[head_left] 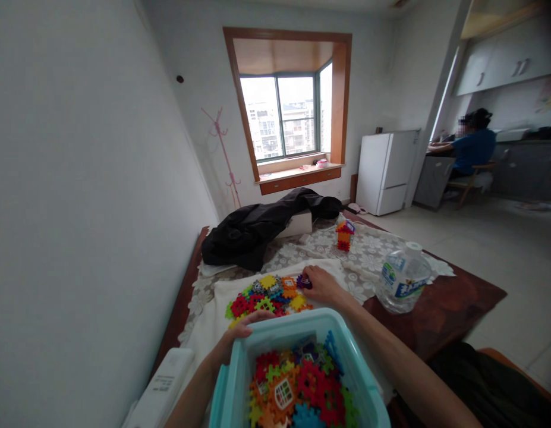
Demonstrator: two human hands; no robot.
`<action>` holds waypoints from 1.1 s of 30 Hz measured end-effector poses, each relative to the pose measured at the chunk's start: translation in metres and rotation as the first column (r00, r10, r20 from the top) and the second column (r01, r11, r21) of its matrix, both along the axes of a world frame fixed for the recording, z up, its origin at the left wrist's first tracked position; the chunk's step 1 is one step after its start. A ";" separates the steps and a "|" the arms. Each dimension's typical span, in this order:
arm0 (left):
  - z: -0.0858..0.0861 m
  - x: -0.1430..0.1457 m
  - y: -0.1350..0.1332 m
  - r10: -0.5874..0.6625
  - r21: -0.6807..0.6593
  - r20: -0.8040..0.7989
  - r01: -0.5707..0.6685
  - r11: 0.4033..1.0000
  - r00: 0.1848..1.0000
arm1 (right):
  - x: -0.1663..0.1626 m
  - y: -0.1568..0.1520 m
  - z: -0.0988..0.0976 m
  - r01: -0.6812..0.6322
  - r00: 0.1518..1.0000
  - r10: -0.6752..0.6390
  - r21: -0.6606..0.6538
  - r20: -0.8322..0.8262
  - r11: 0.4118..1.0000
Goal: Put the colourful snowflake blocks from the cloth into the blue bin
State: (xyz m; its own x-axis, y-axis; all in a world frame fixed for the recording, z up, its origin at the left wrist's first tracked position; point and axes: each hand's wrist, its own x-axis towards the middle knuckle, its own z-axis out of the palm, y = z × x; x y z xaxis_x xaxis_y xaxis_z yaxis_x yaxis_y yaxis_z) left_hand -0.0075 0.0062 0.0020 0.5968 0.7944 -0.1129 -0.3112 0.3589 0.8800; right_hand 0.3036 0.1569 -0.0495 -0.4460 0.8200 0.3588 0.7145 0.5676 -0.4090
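Note:
A light teal plastic bin (233, 362) fills the bottom of the view, tilted toward me, with colourful interlocking plastic tiles (308, 380) inside. My left hand (246, 329) grips the bin's far left rim; part of its fingers is hidden behind the rim. Beyond the bin, a heap of similar tiles (266, 286) in red, yellow, green and orange lies on a white cloth (222, 291). At the heap's right end, my right hand (320, 285) has its fingers closed on a purple tile (303, 282).
A small house built of tiles (345, 235) stands farther back on the lace tablecloth (368, 244). To the right is a large clear plastic bottle (404, 279). Black fabric (257, 229) covers a white box at the back. A person in blue (474, 148) sits in the kitchen area.

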 end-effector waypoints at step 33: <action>-0.003 -0.001 0.000 0.034 -0.016 -0.046 -0.035 0.999 0.998 | -0.015 -0.009 0.001 -0.242 0.963 0.226 -0.101 -0.150 0.965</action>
State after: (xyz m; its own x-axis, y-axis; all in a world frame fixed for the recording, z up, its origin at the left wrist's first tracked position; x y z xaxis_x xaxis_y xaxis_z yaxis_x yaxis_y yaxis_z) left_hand -0.0088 0.0061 -0.0006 0.5629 0.8123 -0.1529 -0.2830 0.3632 0.8877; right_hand 0.2887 0.1482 -0.0485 -0.5839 0.7386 0.3370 0.5004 0.6543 -0.5670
